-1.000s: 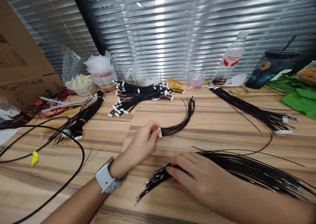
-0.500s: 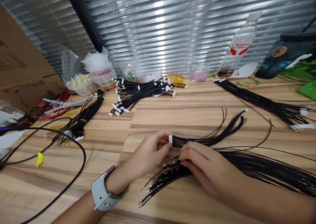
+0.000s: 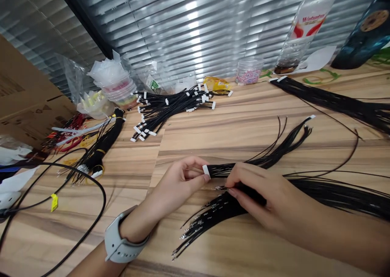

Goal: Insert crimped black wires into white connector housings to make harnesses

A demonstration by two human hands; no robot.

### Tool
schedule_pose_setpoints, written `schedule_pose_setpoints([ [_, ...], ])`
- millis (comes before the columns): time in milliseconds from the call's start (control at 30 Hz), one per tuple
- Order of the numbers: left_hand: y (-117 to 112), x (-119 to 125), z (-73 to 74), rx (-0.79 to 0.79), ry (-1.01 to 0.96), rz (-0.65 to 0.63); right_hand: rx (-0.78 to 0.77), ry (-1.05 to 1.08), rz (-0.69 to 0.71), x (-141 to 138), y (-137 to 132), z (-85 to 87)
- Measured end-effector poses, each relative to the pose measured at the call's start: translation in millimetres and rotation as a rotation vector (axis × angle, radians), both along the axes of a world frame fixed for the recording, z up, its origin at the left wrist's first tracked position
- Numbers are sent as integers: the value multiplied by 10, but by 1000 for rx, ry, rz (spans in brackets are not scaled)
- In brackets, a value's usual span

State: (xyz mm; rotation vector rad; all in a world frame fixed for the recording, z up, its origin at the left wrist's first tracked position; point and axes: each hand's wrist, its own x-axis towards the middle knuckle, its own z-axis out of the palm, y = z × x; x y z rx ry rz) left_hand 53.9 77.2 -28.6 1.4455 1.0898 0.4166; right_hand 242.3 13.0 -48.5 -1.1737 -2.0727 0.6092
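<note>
My left hand (image 3: 184,183) pinches a white connector (image 3: 206,171) between thumb and fingers. From that connector a bundle of black wires (image 3: 268,158) runs right, its far ends splayed on the table. Just right of it, my right hand (image 3: 258,195) pinches a black wire (image 3: 224,188) close to its metal-tipped end. Below that hand lies a thick bunch of loose black wires (image 3: 225,206) with bare metal terminals pointing left. Part of this bunch is hidden under my right hand and forearm.
A pile of black cables with white connectors (image 3: 170,106) lies at the back. Another cable bundle (image 3: 332,98) is at the right. A bottle (image 3: 304,37), a tub of small bands (image 3: 248,71) and stacked plastic bowls (image 3: 114,81) line the blinds. A thick black cable (image 3: 103,203) loops at left.
The view has shifted and tilted. My right hand now has a wire end lifted apart from the loose bunch, near the connector. My left hand keeps its pinch on the connector.
</note>
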Motion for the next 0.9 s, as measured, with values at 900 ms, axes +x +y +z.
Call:
schedule_pose_setpoints([
  [900,-57,96,18,-74,-48,24,-234,37,-172,73,116,86],
])
